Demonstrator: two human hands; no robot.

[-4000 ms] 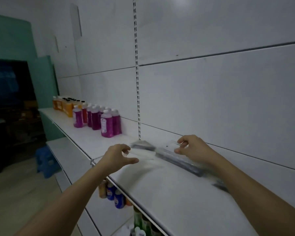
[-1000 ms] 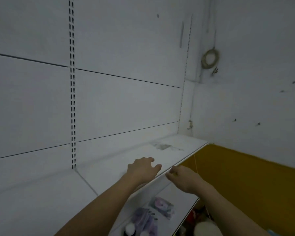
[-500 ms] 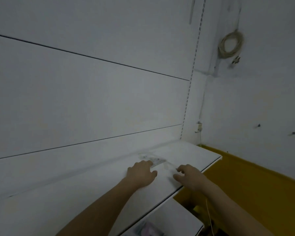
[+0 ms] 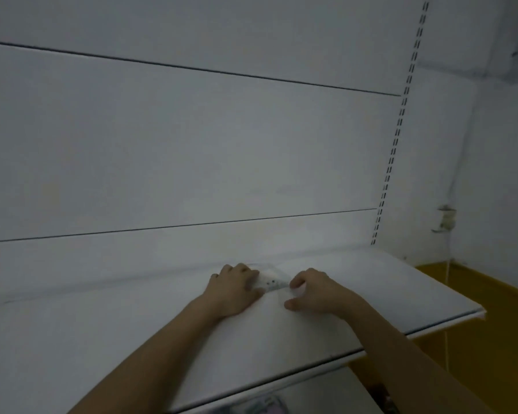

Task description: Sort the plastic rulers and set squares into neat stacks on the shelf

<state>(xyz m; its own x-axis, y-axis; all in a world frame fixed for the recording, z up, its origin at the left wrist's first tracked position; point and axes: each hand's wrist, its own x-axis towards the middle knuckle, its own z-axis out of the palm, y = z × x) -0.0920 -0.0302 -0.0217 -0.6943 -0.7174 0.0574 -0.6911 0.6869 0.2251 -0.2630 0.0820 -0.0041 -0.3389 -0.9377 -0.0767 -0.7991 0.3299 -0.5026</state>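
Observation:
A small pile of clear plastic set squares (image 4: 274,282) lies flat on the white shelf (image 4: 386,294), close to the back panel. It is see-through and blurred, so its outline is hard to follow. My left hand (image 4: 234,291) covers its left end, fingers curled over the far edge and thumb at the near edge. My right hand (image 4: 316,291) is at its right end, with the curled index finger and the thumb set against the plastic's edge. No rulers show in this view.
The shelf ends on the right at a white wall above a yellow band (image 4: 491,339). A slotted upright (image 4: 398,130) runs up the back panel. A lower shelf (image 4: 311,395) with blurred packets sits under the front edge.
My view has swung from the bottle end to the shelf's right end. Both hands moved forward onto the shelf and closed in on the clear set squares from either side.

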